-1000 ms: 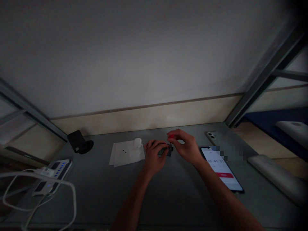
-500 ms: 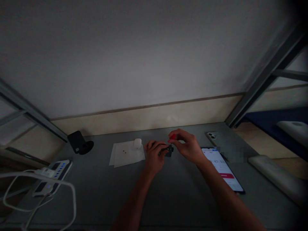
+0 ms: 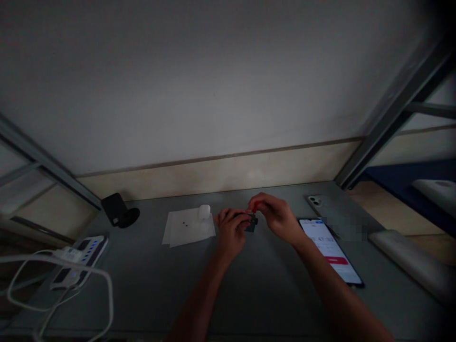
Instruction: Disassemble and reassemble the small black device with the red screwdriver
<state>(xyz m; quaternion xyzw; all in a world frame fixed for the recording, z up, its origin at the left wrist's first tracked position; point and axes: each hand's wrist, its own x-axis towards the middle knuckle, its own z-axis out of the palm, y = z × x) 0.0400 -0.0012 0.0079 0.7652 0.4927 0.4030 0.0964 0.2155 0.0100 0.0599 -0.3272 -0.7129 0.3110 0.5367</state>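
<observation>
My left hand (image 3: pixel 231 228) is closed around a small black device (image 3: pixel 251 225), pressing it to the grey desk; its fingers cover much of it, so its exact kind cannot be made out. Just to the right, the fingertips of my right hand (image 3: pixel 276 216) pinch a small red-handled screwdriver (image 3: pixel 256 206) above the device's upper right end. The tool's tip is too small and dark to make out. On white paper sheets (image 3: pixel 190 233) left of my left hand lie several tiny dark bits, which look like screws (image 3: pixel 185 224). A white rounded case (image 3: pixel 204 212) rests at the sheets' far edge.
Beside my right forearm lies a lit phone (image 3: pixel 329 251), with another phone (image 3: pixel 315 202) behind it. A pale long case (image 3: pixel 402 256) sits at the right edge. To the left are a black stand (image 3: pixel 119 211) and a power strip (image 3: pixel 90 256) with white cables (image 3: pixel 109 294).
My right hand has shifted slightly and its fingers have turned around the red handle, which now sits a little lower. The left hand keeps hold of the black device.
</observation>
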